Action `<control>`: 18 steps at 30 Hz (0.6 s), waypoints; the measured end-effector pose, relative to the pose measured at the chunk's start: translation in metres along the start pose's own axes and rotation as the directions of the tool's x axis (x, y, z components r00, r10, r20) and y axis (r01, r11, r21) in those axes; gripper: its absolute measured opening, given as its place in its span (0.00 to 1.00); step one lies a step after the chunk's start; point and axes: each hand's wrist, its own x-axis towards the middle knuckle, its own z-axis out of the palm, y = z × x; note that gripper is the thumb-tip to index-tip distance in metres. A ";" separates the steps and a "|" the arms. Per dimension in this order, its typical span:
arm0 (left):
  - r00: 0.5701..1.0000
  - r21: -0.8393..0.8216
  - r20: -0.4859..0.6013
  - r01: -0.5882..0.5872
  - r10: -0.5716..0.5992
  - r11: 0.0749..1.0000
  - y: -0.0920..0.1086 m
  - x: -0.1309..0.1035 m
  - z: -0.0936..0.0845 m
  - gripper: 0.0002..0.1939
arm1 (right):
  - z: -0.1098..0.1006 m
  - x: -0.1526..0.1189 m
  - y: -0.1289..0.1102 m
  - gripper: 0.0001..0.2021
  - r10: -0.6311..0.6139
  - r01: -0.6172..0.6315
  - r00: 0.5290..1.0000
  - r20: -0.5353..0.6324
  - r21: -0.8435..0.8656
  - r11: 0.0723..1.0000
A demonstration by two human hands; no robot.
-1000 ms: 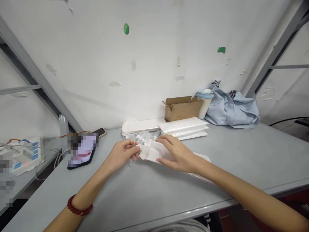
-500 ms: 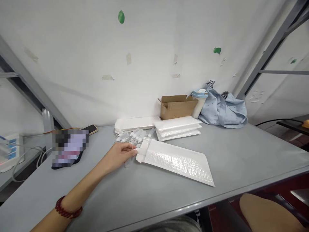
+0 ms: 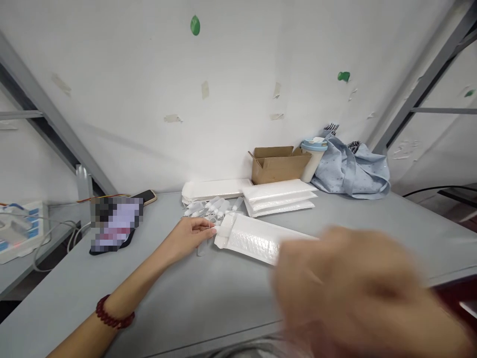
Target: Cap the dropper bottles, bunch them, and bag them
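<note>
My left hand (image 3: 194,236) is closed in a pinch at the flap end of a white bubble mailer (image 3: 257,238), which lies on the grey table. Between its fingertips is a small white piece, with a clear plastic part (image 3: 202,247) hanging below; its exact kind does not show. Just behind the fingers is a pile of similar small clear-and-white plastic pieces (image 3: 219,206). My right hand (image 3: 350,288), smeared by motion, hangs large in the foreground and covers the mailer's right end; its fingers cannot be made out.
Behind lie a flat stack of white mailers (image 3: 218,189) and another fanned stack (image 3: 279,194). An open cardboard box (image 3: 281,169), a lidded cup (image 3: 313,159) and a blue cloth bag (image 3: 352,171) stand by the wall. Phones (image 3: 117,223) lie left, near a power strip (image 3: 22,231).
My right hand has come into view from the lower right, over the mailer. My left hand keeps its pinch at the flap. The whole view has shifted slightly.
</note>
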 end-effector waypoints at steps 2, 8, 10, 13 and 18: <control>1.000 -0.012 0.008 -0.015 0.015 1.000 0.002 -0.001 0.000 0.13 | 0.008 0.025 0.020 0.26 0.033 -0.034 0.997 0.076 0.007 0.999; 1.000 -0.016 0.005 0.011 -0.011 1.000 0.002 -0.002 0.001 0.13 | 0.074 0.045 0.063 0.50 0.299 -0.252 0.927 0.227 -0.211 0.944; 1.000 -0.021 0.009 0.008 -0.008 1.000 0.002 -0.002 0.001 0.13 | 0.079 0.039 0.064 0.47 0.307 -0.262 0.935 0.176 -0.239 0.935; 1.000 -0.020 0.016 0.014 -0.013 1.000 0.002 -0.003 0.001 0.13 | 0.073 0.034 0.062 0.44 0.330 -0.293 0.931 0.157 -0.218 0.931; 0.999 -0.031 0.038 0.008 -0.007 0.999 0.003 -0.003 0.002 0.13 | 0.067 0.032 0.061 0.45 0.319 -0.313 0.927 0.195 -0.063 0.948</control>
